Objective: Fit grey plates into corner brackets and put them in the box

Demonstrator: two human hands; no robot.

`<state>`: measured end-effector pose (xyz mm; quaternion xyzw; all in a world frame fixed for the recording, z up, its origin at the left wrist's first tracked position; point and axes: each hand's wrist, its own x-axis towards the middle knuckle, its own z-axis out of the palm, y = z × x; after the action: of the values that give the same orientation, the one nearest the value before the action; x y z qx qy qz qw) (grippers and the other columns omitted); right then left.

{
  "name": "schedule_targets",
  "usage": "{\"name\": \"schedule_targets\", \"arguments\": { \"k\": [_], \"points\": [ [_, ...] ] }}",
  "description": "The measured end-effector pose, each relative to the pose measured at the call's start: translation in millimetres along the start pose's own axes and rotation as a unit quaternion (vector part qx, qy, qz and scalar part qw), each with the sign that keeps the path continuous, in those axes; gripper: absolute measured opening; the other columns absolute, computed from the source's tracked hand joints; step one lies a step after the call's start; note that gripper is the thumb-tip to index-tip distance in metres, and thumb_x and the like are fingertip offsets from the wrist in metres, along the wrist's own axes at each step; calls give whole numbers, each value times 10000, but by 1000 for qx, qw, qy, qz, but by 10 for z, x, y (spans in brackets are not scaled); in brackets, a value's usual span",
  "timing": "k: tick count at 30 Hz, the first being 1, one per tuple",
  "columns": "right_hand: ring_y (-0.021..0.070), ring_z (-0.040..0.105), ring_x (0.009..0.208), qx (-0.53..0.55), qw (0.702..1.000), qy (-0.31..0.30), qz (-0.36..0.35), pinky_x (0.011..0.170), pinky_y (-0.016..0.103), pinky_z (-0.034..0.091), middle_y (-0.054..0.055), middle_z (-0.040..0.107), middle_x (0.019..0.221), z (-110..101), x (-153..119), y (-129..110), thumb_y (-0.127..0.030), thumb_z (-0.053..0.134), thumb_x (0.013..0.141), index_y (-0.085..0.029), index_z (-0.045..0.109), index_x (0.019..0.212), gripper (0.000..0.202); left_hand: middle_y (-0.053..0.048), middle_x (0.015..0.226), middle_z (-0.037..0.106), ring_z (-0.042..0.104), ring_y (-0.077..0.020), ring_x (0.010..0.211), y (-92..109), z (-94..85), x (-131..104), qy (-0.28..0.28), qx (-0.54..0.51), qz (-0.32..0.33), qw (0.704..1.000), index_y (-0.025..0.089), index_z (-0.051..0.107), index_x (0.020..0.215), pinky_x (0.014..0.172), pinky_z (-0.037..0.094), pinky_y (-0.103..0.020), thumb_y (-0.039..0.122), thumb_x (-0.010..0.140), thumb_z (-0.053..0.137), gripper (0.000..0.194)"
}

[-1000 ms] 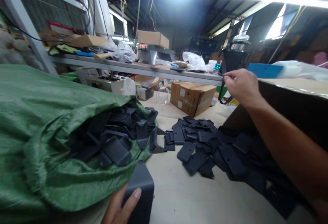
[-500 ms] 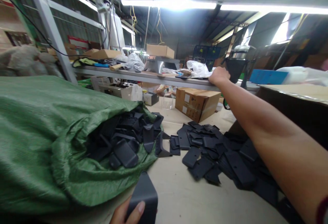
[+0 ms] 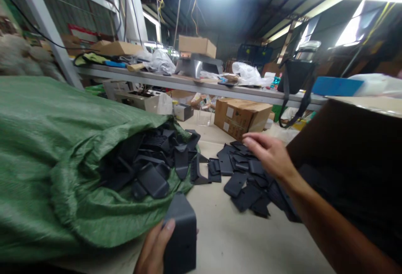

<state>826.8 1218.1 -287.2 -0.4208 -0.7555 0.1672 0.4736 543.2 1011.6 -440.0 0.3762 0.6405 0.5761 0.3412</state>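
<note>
On the left of the beige table (image 3: 238, 240), a big green woven sack (image 3: 53, 157) lies on its side with its mouth open, and black plastic parts show inside it. To the right stands a large brown cardboard box (image 3: 354, 140), its dark side facing the view. Behind them a long grey shelf (image 3: 176, 82) carries boxes, bags and a black bag (image 3: 297, 77) with a strap hanging over the edge; a smaller carton (image 3: 241, 117) sits under it. Between sack and box, a pile of flat black parts (image 3: 241, 177) is spread on the table. The right hand (image 3: 270, 154) hovers just over the far side of this pile, palm down, fingers loosely spread and holding nothing. At the bottom edge, the left hand (image 3: 153, 249) grips a dark grey block-shaped part (image 3: 180, 234), thumb pressed on its near face, just beside the sack's mouth.
</note>
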Motion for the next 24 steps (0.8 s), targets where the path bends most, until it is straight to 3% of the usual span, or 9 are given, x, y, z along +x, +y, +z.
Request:
{"name": "schedule_targets", "arguments": {
  "k": [2,4,6,9,12,15,17,20,24],
  "points": [
    [314,744,1149,105,974,-193,64,1011,445,590,99,800,1273,422,-629,-40,-573,763,951,-240,803,1288,476,-105,921,820,764,-448,1067,116,173,34,-14,-21,-25,999,245,853,997,874,650,-550,774,866,618,593],
    [321,728,1198,212,927,-286,120,1036,448,584,102,784,1318,769,-1126,-99,-604,763,953,-239,797,1303,507,-132,924,805,754,-392,1042,178,320,35,-42,-61,10,997,172,841,1010,925,622,-481,743,952,565,636],
    [308,734,1175,308,896,-278,159,1027,427,584,96,797,1276,1005,-1461,-143,-598,718,996,-222,814,1255,467,-119,1033,806,733,-336,1063,180,379,28,-138,-54,66,987,166,826,1123,971,583,-419,664,1031,536,584],
    [268,744,1116,377,884,-217,171,1010,368,571,65,812,1212,1135,-1711,-143,-509,721,1026,-224,819,1237,368,-101,1039,804,724,-290,1002,120,276,37,-239,-1,88,967,169,834,1129,945,555,-373,628,1082,485,578],
    [240,744,1096,370,890,-223,148,996,310,552,35,817,1171,1065,-1807,-108,-428,774,1003,-241,825,1221,292,-123,994,813,747,-281,980,47,117,86,-182,-13,60,981,157,849,1009,941,560,-362,741,1058,417,728],
    [215,747,1003,354,885,-275,124,922,282,552,22,823,1111,990,-1888,-110,-409,767,1008,-243,831,1194,257,-150,947,815,781,-277,917,39,134,146,-87,-139,-12,986,143,812,999,872,597,-358,831,1002,406,798],
    [207,740,985,347,879,-306,117,916,277,541,14,821,1091,1006,-1969,-133,-396,764,1011,-243,825,1186,240,-162,910,810,794,-287,856,94,239,166,-100,-254,-103,957,138,768,1043,806,621,-376,809,1010,376,778],
    [196,716,964,362,862,-328,133,897,273,529,4,795,1043,1106,-2135,-160,-403,737,1029,-248,801,1169,219,-100,745,761,753,-237,659,223,412,138,-142,-385,-208,888,155,705,1023,712,637,-369,570,1093,377,533],
    [222,668,1044,385,861,-295,155,950,300,511,18,738,1148,1235,-2360,-163,-445,898,884,-259,712,1281,477,92,418,357,417,-105,349,349,549,23,-98,-451,-232,856,201,596,831,569,578,-241,350,1116,440,358]
  ]
}}
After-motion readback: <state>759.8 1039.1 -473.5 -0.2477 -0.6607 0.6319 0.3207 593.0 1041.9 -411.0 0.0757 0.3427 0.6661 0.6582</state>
